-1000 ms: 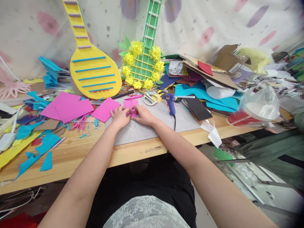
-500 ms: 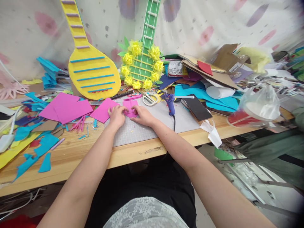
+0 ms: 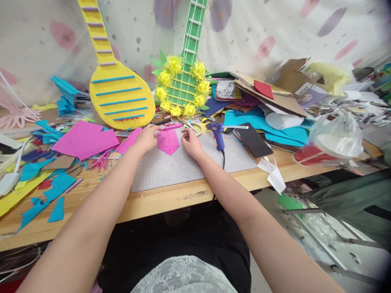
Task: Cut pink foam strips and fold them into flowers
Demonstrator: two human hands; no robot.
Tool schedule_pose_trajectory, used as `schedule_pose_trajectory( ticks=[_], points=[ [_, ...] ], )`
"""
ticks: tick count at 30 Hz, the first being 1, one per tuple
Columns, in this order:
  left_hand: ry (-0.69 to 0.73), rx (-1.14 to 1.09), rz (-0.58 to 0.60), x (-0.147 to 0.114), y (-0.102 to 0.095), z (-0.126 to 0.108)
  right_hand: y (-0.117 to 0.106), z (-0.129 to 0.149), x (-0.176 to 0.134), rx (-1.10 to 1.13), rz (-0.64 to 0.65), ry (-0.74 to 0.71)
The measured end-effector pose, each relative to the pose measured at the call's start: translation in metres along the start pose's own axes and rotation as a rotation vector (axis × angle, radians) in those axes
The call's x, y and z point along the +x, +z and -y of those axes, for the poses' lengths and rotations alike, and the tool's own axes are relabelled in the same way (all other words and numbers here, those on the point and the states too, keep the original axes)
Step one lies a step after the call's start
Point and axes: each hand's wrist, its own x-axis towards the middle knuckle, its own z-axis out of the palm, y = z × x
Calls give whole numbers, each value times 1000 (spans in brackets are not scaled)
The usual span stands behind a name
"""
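Note:
On the grey cutting mat (image 3: 159,175) lies a folded magenta paper piece (image 3: 168,143), its lower end pointed. My left hand (image 3: 147,139) is just left of it, fingers reaching forward and apart, holding nothing that I can see. It partly covers another magenta sheet (image 3: 128,140). Right of the folded paper, my right hand (image 3: 190,143) hovers with loosely bent fingers and nothing visible in them. Scissors (image 3: 197,129) with pale handles lie just beyond its fingertips. Narrow magenta paper pieces (image 3: 171,127) and a black pen (image 3: 161,121) are behind the folded paper.
A blue glue gun (image 3: 218,136) and a phone (image 3: 253,140) lie to the right. Yellow (image 3: 122,95) and green (image 3: 183,87) guitar-shaped crafts lean at the back. Magenta sheets (image 3: 82,140) and blue scraps (image 3: 61,185) cover the left. A bagged cup (image 3: 324,146) stands near the right edge.
Both hands have come off the folded magenta paper and moved apart, left hand slightly up and left, right hand to the right. The folded paper now shows fully on the mat.

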Motion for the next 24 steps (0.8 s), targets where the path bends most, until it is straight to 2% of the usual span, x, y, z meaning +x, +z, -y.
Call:
schedule_pose_trajectory(
  ticks=[4,9,14,19,24],
  points=[
    [-77,47,118,28,-2,-5,-1,-2,1,25,-28,3],
    [-148,231,280,40,-3,-23,-6,4,0,28,-43,79],
    [-71,118,380,40,-6,-27,-10,14,-2,20,-21,108],
    [56,-63,260,28,-12,-24,-10,12,-1,55,-77,125],
    [-9,-286,65,11,-11,-13,-10,9,0,75,-156,113]
  ],
)
